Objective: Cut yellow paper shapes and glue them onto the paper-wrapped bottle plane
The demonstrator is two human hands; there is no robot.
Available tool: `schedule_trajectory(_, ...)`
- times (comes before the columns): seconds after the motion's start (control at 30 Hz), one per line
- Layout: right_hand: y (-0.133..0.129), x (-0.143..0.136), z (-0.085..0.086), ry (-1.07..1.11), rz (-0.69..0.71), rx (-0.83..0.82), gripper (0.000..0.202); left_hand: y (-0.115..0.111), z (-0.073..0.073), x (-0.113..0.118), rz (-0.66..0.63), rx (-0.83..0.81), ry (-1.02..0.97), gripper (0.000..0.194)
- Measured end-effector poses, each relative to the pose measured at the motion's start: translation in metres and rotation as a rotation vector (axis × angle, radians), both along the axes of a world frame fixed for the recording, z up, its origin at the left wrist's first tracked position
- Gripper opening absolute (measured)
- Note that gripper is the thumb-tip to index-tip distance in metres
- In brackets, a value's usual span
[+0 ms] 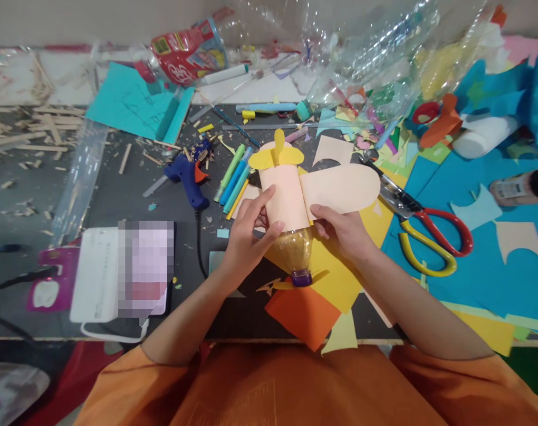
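A clear plastic bottle with a purple cap points toward me, its body wrapped in pale peach paper. Yellow paper blades stick out at its far end. My left hand is closed around the wrapped bottle from the left, thumb near the paper's lower edge. On the other side, a rounded peach paper wing extends to the right from the wrap. My right hand pinches that wing near its inner lower edge, thumb on top and fingers beneath. Whether the wing is stuck to the wrap, I cannot tell.
Scissors with red and yellow handles lie at right on blue paper. A blue glue gun and several markers are to the left. A phone lies beside a white power bank. Plastic bottles and paper scraps crowd the back.
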State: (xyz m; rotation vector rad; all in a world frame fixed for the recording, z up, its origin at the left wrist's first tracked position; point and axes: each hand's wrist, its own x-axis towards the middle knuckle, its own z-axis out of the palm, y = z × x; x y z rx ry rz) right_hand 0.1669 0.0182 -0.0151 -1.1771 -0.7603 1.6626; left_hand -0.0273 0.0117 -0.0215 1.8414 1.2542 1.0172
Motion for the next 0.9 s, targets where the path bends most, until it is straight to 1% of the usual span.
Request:
schedule_trajectory(0.2,0.0,0.006,0.004,-0.014,0.119,0.003,0.029,0.002,0.0,-0.001,-0.004,0.058,0.023,0.049)
schedule_trajectory(0.27,0.001,0.007,0.005,-0.018,0.137,0.006,0.029,0.002,0.0,-0.001,-0.006,0.071,0.047,0.05)
schedule_trajectory(0.6,-0.001,0.005,0.006,-0.037,0.126,0.024,0.033,0.003,-0.001,-0.001,-0.02,0.063,0.038,0.051)
schedule_trajectory(0.8,-0.001,0.006,0.009,-0.166,0.145,0.062,0.039,0.003,-0.001,-0.002,-0.019,0.031,0.042,0.051)
schedule_trajectory(0.9,-0.001,0.006,0.012,-0.186,0.15,0.081,0.04,0.003,-0.002,-0.001,-0.02,0.04,0.032,0.051)
